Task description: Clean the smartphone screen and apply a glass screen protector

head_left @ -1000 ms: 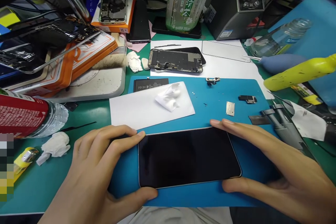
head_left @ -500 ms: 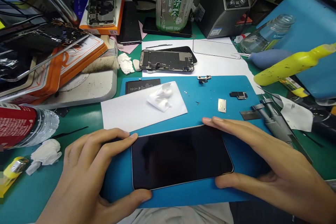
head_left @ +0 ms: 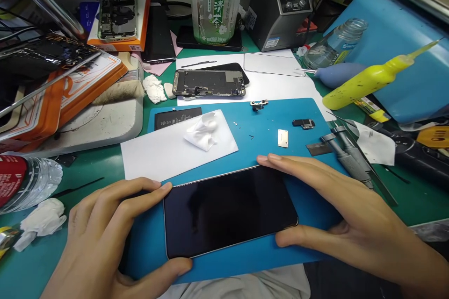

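Note:
A smartphone (head_left: pixel 229 212) with a dark, glossy screen lies face up over the blue mat (head_left: pixel 245 261), slightly slanted. My left hand (head_left: pixel 112 229) grips its left end, fingertips on the far edge and thumb on the near edge. At the right end, my right hand (head_left: pixel 336 210) holds it the same way, fingers at the far corner and thumb at the near one. Beyond the phone are a folded white paper (head_left: pixel 157 149) with a crumpled tissue (head_left: pixel 203 131), a black battery (head_left: pixel 177 117), a small metal plate (head_left: pixel 282 138) and a small black part (head_left: pixel 303 124).
Past the mat, a detached phone screen assembly (head_left: pixel 210 82) rests on white paper. A green-labelled bottle (head_left: pixel 217 4) and a grey device (head_left: pixel 280 9) stand behind. Tweezers (head_left: pixel 372 173), metal-handled tools (head_left: pixel 347 159) and a yellow bottle (head_left: pixel 365 84) lie right; boxes (head_left: pixel 80 84) and a red-labelled bottle (head_left: pixel 31 182) left.
The camera view has turned slightly, so the whole scene sits further left in the picture. Both hands keep the same grip on the smartphone.

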